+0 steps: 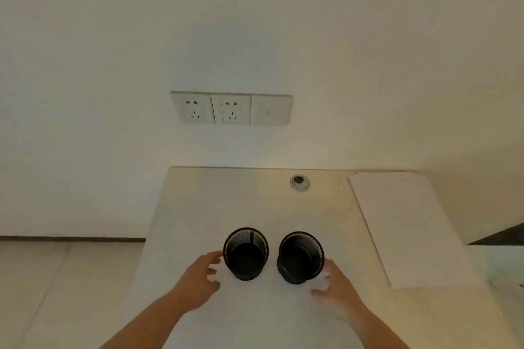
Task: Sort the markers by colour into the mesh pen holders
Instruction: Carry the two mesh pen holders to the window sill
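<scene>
- Left grip [202,278] hovers spread and empty just left of one mesh holder [245,253]; right grip [330,287] likewise just right of the other holder [301,257].
- Holders likely light, stiff, tippable; grasp round the wall.
- Beyond on the table [215,207]: no markers visible.

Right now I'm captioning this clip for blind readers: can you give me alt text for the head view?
Two empty black mesh pen holders stand side by side on a pale desk, a left hand and a right hand open beside them. No markers show; wall sockets sit above.
</scene>
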### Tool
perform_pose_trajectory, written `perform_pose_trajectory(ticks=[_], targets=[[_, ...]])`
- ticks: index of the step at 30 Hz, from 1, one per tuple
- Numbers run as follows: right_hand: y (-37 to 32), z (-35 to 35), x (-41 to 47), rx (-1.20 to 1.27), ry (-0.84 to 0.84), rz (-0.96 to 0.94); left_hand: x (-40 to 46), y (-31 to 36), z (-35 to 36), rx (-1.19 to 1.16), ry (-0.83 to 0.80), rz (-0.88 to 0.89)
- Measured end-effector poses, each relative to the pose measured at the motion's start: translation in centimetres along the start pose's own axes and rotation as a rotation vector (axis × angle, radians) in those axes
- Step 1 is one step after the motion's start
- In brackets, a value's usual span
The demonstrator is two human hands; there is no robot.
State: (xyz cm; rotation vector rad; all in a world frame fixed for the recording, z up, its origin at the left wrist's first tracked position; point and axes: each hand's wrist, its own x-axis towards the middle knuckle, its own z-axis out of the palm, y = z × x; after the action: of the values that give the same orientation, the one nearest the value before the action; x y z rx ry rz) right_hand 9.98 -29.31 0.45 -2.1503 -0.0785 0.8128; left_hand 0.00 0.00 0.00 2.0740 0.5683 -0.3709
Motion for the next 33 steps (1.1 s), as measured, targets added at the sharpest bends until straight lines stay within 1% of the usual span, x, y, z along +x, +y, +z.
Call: perform_pose_trajectory(ticks=[1,4,6,8,11,14,18,22,26,28,33], targets=[[0.3,0.3,0.2,0.029,0.0,-0.055,0.1,-0.1,0.5,-0.035,-0.031,0.017],[-0.2,0.8,0.0,0.128,0.07,-0.177,0.0,0.8,1.7,-0.169,-0.011,0.007],[-0.3,1.2,0.1,0.194,0.123,-0.256,0.3,1.1,2.3,-0.193,0.007,0.02],[-0.6,1.4,0.4,0.213,0.135,-0.313,0.5,1.7,2.6,-0.206,0.029,0.04],[-0.5,1.7,1.1,0.217,0.144,-0.336,0.9,2.3,3.4,-0.257,0.08,0.059],[-0.7,2.0,1.6,0.199,0.171,-0.32,1.3,2.8,4.0,-0.294,0.145,0.075],[-1.2,2.8,2.1,0.174,0.224,-0.259,2.0,3.5,4.7,-0.313,0.192,0.087],[-1.8,3.6,2.2,0.161,0.257,-0.201,2.0,4.4,5.2,-0.374,0.238,0.042],[-2.6,3.6,2.5,0.163,0.24,-0.129,1.1,4.5,5.5,-0.471,0.31,-0.05],[-3.0,3.3,2.5,0.181,0.215,-0.108,0.5,4.3,5.0,-0.46,0.351,-0.102],[-3.5,3.2,1.3,0.231,0.099,-0.124,-2.9,2.9,3.2,-0.479,0.439,-0.201]])
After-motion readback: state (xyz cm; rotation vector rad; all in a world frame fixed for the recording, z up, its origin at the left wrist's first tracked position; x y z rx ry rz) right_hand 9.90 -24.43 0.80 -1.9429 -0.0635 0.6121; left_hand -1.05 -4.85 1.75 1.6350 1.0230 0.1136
